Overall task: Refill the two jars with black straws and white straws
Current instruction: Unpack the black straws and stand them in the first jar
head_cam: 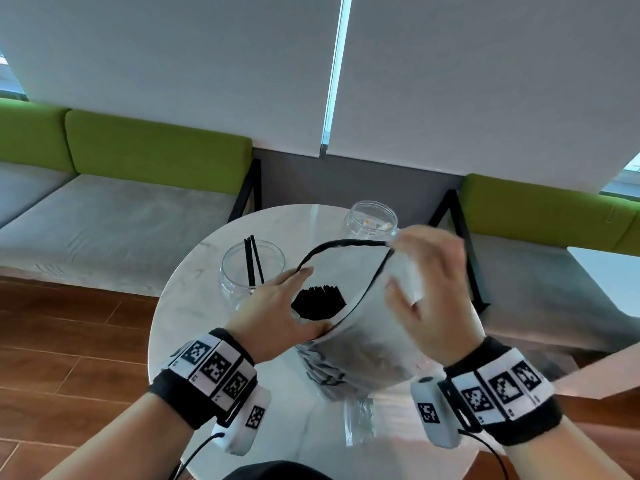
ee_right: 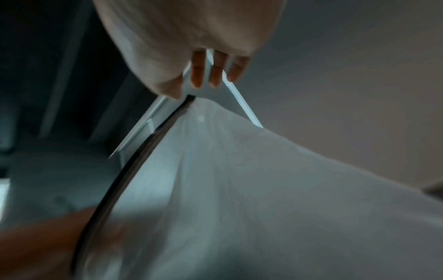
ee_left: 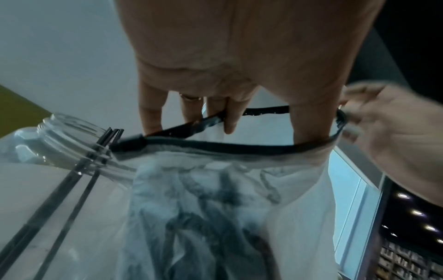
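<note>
A: We log a round white tabletop (head_cam: 194,289) with a clear bag (head_cam: 374,344) standing on it, its mouth edged by a black strip (head_cam: 346,242) and pulled open.

B: Left hand (head_cam: 280,313)?

A: We see it at the mouth's near-left edge. In the left wrist view the thumb sits inside the bag and the fingers (ee_left: 230,121) lie over the strip, nearly straight, spreading the opening rather than clenching.

B: Right hand (head_cam: 429,285)?

A: We note it raised at the far-right end of the mouth, blurred. In the right wrist view its fingers (ee_right: 215,73) and thumb pinch the bag's corner where the strip ends.

B: Where are the straws?

A: We count a bundle of black straws (head_cam: 320,303) inside the bag, ends up, just beside the left hand. A few more black straws (head_cam: 252,261) lean in the left jar (head_cam: 252,271), poking above its rim; that jar touches the bag's left side in the left wrist view.

B: And the white ones?

A: We see two pale ends (head_cam: 375,224) in the far jar (head_cam: 372,220), behind the bag. Whether more white straws sit in the bag, we cannot tell.

B: Surroundings?

A: Green-backed benches (head_cam: 156,150) and wood floor (head_cam: 69,341) beyond the tabletop.
</note>
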Demonstrator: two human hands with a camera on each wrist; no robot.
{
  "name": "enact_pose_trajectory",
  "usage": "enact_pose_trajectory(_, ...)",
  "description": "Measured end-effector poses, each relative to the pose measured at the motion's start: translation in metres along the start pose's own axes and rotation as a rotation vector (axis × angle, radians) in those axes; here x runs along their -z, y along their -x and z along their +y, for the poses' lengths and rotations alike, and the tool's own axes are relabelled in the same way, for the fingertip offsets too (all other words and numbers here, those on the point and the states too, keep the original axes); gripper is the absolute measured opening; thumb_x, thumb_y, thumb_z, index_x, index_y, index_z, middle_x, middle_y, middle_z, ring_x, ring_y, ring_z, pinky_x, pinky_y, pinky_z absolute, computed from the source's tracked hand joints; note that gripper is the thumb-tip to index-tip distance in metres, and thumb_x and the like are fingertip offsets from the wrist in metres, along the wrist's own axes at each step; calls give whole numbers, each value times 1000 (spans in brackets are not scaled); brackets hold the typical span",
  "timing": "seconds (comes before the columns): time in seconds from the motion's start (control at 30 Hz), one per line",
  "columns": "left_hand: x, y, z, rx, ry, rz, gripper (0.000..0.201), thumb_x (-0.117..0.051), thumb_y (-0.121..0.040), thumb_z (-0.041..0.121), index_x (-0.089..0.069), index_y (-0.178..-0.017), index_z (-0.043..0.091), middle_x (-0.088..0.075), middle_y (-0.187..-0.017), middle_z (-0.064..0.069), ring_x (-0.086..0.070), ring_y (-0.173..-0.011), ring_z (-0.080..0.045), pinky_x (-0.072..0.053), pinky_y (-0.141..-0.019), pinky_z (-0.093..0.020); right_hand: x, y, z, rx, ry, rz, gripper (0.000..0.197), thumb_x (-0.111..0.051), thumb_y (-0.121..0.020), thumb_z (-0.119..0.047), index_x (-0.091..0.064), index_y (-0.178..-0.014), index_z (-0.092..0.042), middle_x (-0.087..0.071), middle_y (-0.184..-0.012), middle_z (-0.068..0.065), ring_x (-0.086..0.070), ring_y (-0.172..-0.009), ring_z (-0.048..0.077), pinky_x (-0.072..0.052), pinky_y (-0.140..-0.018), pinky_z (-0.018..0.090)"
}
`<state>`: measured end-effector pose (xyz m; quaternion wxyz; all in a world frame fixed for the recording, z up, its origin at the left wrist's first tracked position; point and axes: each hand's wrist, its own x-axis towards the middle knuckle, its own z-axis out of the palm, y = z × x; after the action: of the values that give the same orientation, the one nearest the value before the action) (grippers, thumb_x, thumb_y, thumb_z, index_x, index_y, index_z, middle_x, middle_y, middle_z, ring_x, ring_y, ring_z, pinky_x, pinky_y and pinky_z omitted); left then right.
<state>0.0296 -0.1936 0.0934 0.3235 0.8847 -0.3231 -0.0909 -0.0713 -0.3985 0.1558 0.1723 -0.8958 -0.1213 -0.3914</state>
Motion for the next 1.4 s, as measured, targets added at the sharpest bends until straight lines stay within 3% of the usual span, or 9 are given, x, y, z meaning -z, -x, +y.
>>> enact_pose_trajectory(0.17,-6,2,0,-68,-12,21,105,-56,-54,80,-30,-144,32,-36,-147,12,-34,-135,-8,-31,-111,-30,-22,16,3,217,376,-599,37,-55,-82,-39,-60,-116,-26,-62,-109,-10,-46,-128,23,-16,-111,60)
enact_pose_trajectory(0.3,-5,5,1,-52,-39,63,105,-44,-55,84,-28,-145,32,-33,-149,14,-24,-138,-7,-23,-114,-28,-21,23,28,213,321,-568,22,-69,-73,-12,-64,-86,-28,-59,-76,-16,-58,-84,13,-26,-106,52)
enact_pose_trajectory(0.5,-12,-8,-3,90,-75,11,120,-30,-50,97,-4,-148,34,-6,-157,15,-13,-144,-14,-21,-116,-40,-10,33,20,102,82,-601,22,-52,-83,-39,-68,-85,-24,-44,-63,-20,-46,-67,3,-31,-102,27)
enact_pose_trajectory(0.63,-15,-15,-5,121,-100,-115,126,-48,-46,94,1,-147,36,-7,-157,10,-25,-141,-22,-29,-112,-42,-10,35,21,-134,25,-686,50,-27,-94,-47,-60,-69,-19,-50,-51,-6,-47,-55,18,-28,-71,14)
enact_pose_trajectory(0.83,-20,-17,4,173,-184,-160,130,-70,-52,75,3,-149,30,-38,-144,0,-29,-131,-28,-30,-108,-41,-32,35,22,-116,300,-729,24,-64,-73,-41,-71,-91,-28,-61,-92,-6,-59,-85,19,-48,-81,39)
enact_pose_trajectory(0.93,-23,-15,4,168,-195,-152,128,-71,-50,74,0,-148,32,-43,-139,1,-30,-130,-27,-28,-109,-44,-41,35,23,-144,336,-790,54,-77,-58,-50,-63,-109,-37,-30,-145,5,-26,-134,33,-26,-108,54)
enact_pose_trajectory(1.03,-27,-11,6,129,-151,-165,122,-75,-51,68,-5,-147,35,-39,-138,2,-35,-128,-25,-31,-106,-37,-49,35,30,-208,285,-962,78,-75,-63,-56,-42,-133,-43,-2,-156,1,-10,-142,33,-18,-114,53)
enact_pose_trajectory(1.17,-31,-7,6,112,-87,-219,124,-80,-54,58,-3,-148,34,-32,-138,-1,-42,-122,-22,-37,-94,-28,-56,40,38,-377,76,-1028,89,-80,-67,-34,-29,-139,-35,-24,-141,-7,-55,-105,27,-49,-86,41)
enact_pose_trajectory(1.4,-30,-8,5,96,-121,-247,120,-77,-59,59,-2,-149,31,-40,-142,1,-36,-128,-21,-32,-101,-29,-47,52,42,-255,-26,-651,24,-50,-79,3,-58,-81,-20,-45,-108,-5,-48,-64,20,-47,-59,36)
